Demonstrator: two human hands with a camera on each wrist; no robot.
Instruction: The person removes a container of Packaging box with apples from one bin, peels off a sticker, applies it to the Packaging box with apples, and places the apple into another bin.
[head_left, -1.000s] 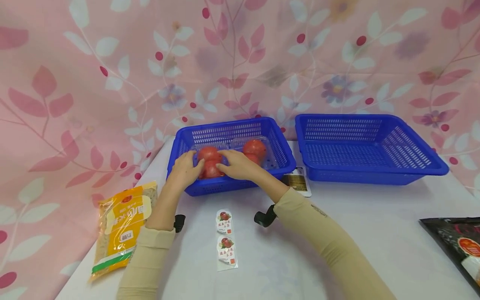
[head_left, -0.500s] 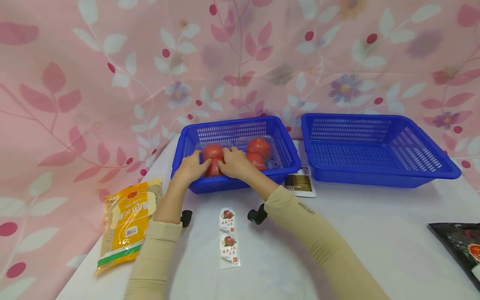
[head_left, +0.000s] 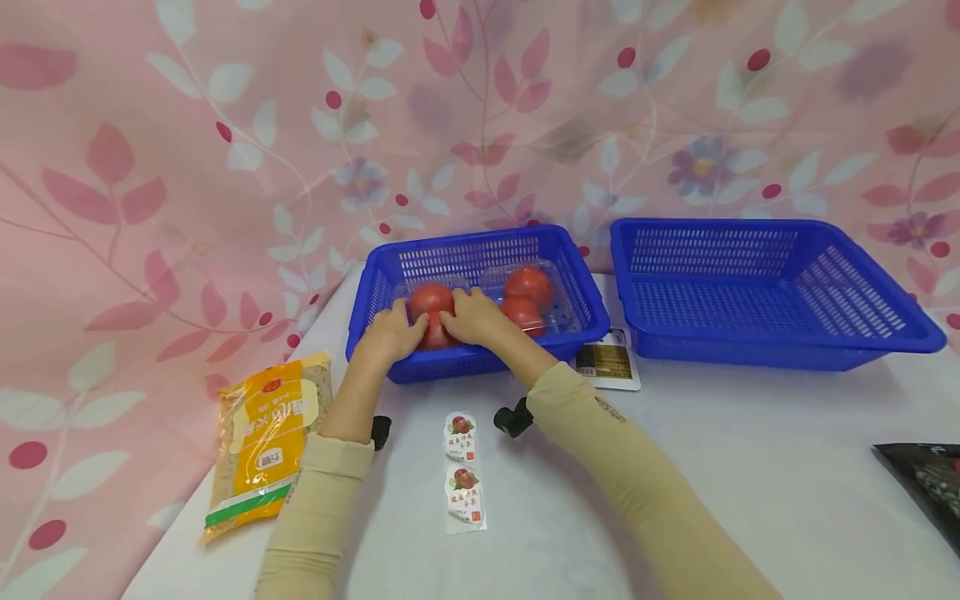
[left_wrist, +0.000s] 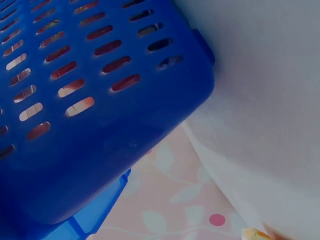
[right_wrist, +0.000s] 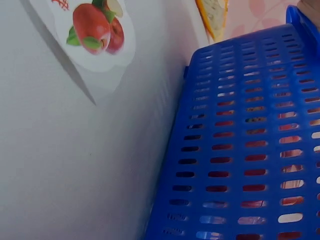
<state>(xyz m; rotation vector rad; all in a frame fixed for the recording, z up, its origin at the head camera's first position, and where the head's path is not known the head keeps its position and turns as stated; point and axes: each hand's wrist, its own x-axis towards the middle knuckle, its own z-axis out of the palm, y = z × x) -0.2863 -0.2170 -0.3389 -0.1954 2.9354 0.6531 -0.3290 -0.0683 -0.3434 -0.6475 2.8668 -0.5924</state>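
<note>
Cupping a tomato pack from both sides, inside the left blue basket (head_left: pixel 480 258).

Left hand (head_left: pixel 392 335) curls round the near-left corner of the clear tomato pack (head_left: pixel 438 312), right hand (head_left: pixel 471 317) gripping its top just beside; two more tomatoes (head_left: pixel 527 298) sit further right. Best bet, I'd judge: even pressure, lift level, clear the rim. Empty basket (head_left: pixel 765 287) waits right on the desk (head_left: pixel 675 467).
</note>
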